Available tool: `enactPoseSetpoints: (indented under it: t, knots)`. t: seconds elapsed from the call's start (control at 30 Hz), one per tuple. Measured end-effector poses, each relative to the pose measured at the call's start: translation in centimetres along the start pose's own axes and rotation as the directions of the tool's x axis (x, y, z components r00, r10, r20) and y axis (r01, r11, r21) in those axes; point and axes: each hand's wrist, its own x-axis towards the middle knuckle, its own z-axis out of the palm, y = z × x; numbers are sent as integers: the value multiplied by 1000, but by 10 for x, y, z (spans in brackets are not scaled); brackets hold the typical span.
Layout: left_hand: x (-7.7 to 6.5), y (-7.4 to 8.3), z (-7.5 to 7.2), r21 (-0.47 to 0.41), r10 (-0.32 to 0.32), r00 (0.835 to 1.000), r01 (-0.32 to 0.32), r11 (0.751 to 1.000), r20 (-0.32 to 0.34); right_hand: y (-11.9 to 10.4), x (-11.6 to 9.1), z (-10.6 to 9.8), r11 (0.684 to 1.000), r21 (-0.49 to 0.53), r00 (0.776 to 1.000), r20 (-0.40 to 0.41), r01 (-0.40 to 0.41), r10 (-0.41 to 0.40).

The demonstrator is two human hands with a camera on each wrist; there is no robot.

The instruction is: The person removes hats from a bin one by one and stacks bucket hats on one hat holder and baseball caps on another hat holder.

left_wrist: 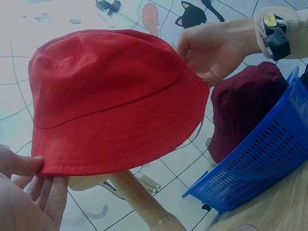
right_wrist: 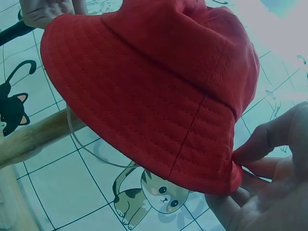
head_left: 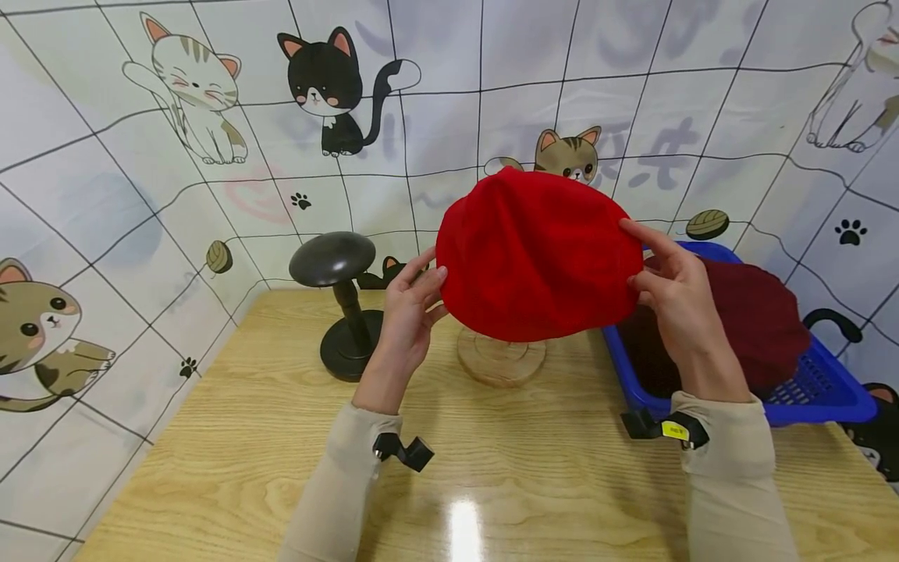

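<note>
A red bucket hat (head_left: 541,257) is held up above the table, its brim spread between both hands. At its left side, my left hand (head_left: 413,308) pinches the brim edge between thumb and fingers, as the left wrist view shows at the hat's corner (left_wrist: 115,96). My right hand (head_left: 677,304) grips the opposite side of the brim, with the thumb and fingertips at the edge in the right wrist view. A thin cord (right_wrist: 91,153) hangs below the brim there. Behind the hat stands a light wooden stand with a round base (head_left: 502,361); its upper part is hidden.
To the left, a dark hat stand (head_left: 333,261) with a domed top stands bare on the wooden table (head_left: 232,460). At the right, a blue plastic basket (head_left: 822,414) contains a maroon hat (head_left: 758,320) and something dark brown. A cat-patterned cloth (head_left: 449,47) hangs behind.
</note>
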Motion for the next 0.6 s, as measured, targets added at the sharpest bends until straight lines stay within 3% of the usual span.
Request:
enactPoseSetpoints:
  t: [0.13,0.33,0.6]
  knots:
    - [0,2,-1,-21,-8,1000,9,1000,26,2,1,1,1000,10,1000,16,5,-5]
    - [-1,5,-2,-29,-41,991,45,999,125,5,2,1,999,43,1000,10,13,-14]
    - [0,8,-5,45,-47,973,38,998,226,8,3,1,998,67,1000,0,5,-5]
